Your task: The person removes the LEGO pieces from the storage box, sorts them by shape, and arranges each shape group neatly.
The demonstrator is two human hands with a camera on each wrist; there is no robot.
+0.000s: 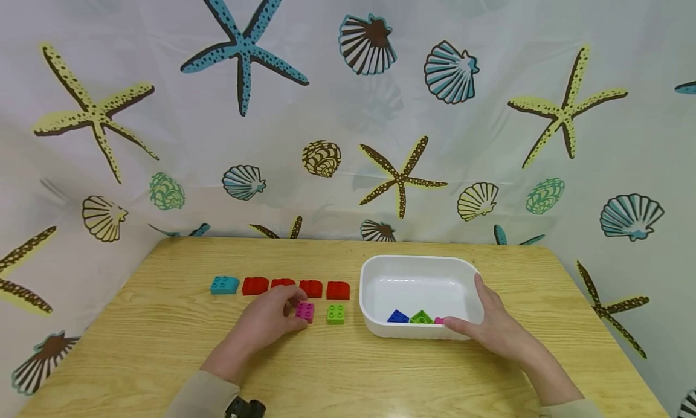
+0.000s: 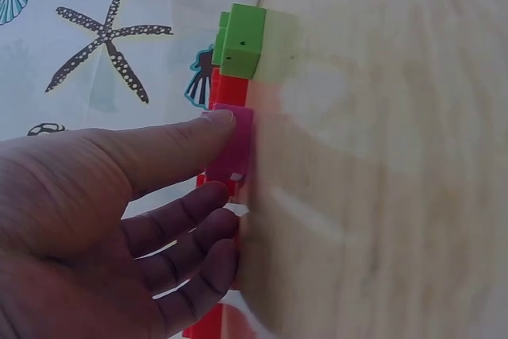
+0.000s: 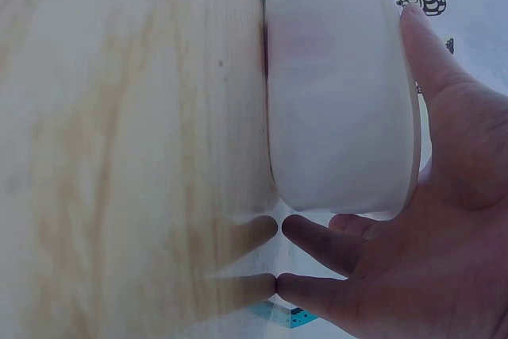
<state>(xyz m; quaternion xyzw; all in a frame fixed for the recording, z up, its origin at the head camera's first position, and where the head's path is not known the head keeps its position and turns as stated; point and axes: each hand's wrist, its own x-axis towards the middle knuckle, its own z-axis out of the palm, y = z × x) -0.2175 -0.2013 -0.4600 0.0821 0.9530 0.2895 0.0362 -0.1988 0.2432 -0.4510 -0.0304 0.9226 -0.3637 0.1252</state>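
My left hand [image 1: 273,316] pinches a magenta toy building brick [image 1: 305,311] on the table; in the left wrist view the thumb lies against the brick's side, and the index fingertip is hidden. Just right of it stands a lime green brick [image 1: 336,314]. Behind them runs a row of several red bricks [image 1: 338,290], one partly covered by the left fingers, with a blue brick [image 1: 225,285] at its left end. My right hand [image 1: 500,330] holds the right end of a white plastic bin [image 1: 415,265], thumb over its front rim and fingers about the outer end wall.
Inside the bin, by its front wall, lie a dark blue piece [image 1: 399,316], a green piece [image 1: 421,317] and a bit of pink [image 1: 439,320]. The wooden table [image 1: 370,376] ends at the back against a hanging cloth [image 1: 326,116] printed with starfish and shells.
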